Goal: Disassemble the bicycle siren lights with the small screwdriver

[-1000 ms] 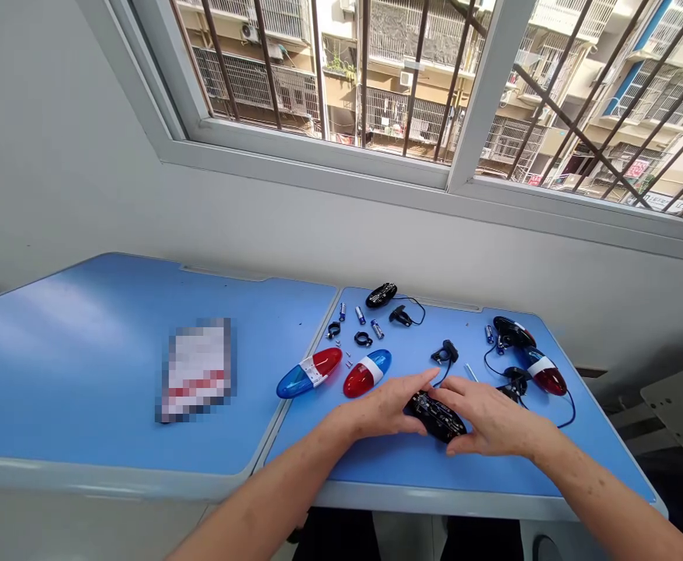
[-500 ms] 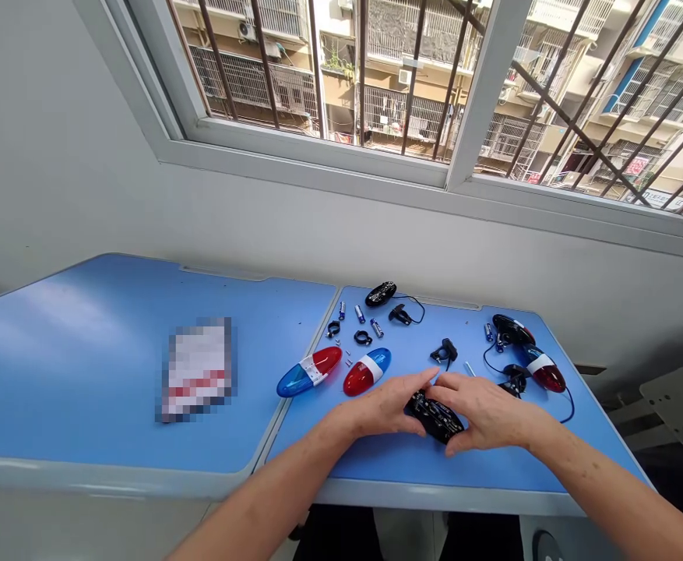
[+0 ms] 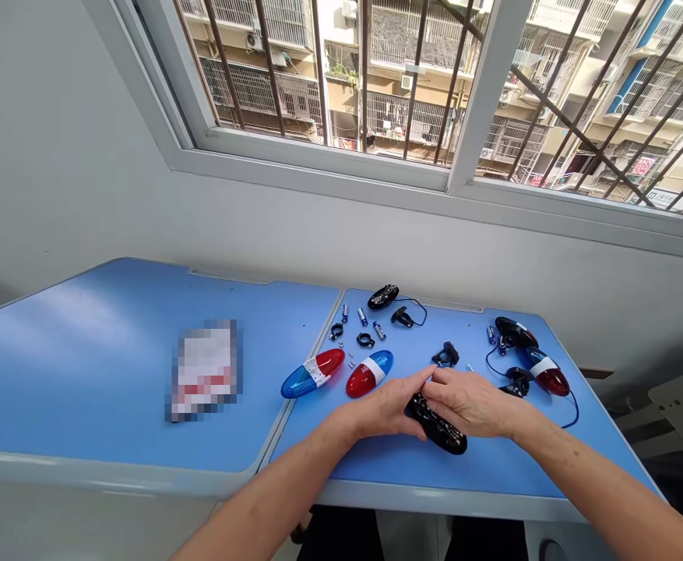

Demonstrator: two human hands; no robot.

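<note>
A black oval light base with a circuit board and metal contacts showing lies at a slant near the table's front edge. My left hand grips its upper left end between thumb and fingers. Bent over that same end, my right hand has its fingers pinched together on the inside; what they hold is hidden. Just behind my fingertips sits a black clamp with a button. To the left lie a red-and-blue lens cover and another lens cover across the table seam.
Behind the covers are several batteries, black clamp rings, small screws and a second black base wired to a clamp. An assembled red-and-blue light stands at right. A blurred packet lies left.
My right hand has moved left along the base, off its lower right end, and its fingers have closed in at the upper end. My left hand stays on the base.
</note>
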